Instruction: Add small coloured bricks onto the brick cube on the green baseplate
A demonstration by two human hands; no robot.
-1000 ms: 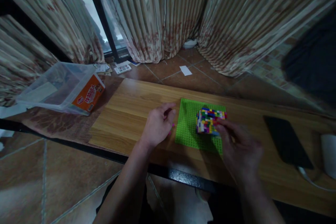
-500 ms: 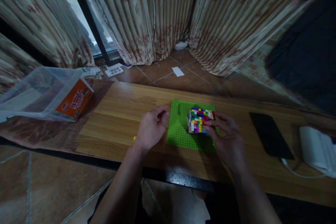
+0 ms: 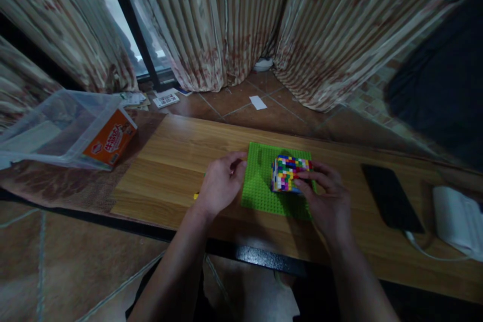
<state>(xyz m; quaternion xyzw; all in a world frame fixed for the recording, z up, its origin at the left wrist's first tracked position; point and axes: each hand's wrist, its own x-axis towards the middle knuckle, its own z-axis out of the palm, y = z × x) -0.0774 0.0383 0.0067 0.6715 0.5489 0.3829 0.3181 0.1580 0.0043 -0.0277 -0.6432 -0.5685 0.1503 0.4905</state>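
A box-shaped block of small multicoloured toy bricks point(image 3: 285, 173) is on the green studded baseplate point(image 3: 256, 193), toward its right side. My right hand point(image 3: 326, 193) grips the block from the right, with its thumb and a finger on the near side and other fingers at the far right corner. At the baseplate's left edge, my left hand point(image 3: 222, 181) is half curled, with a gap between thumb and fingers and nothing visible in it. A small yellow brick point(image 3: 196, 195) lies on the wooden board beside my left wrist, partly hidden by it.
A clear plastic bin point(image 3: 56, 131) with an orange label stands at the left. To the right lie a black phone point(image 3: 392, 196) with a white cable and a white object point(image 3: 456, 219). Curtains point(image 3: 241, 25) hang beyond the table; a white card point(image 3: 258, 102) lies on the floor.
The whole view has shifted slightly. A bit more of the yellow brick shows beside my left wrist. Both hands keep nearly the same pose, and the right still grips the brick block.
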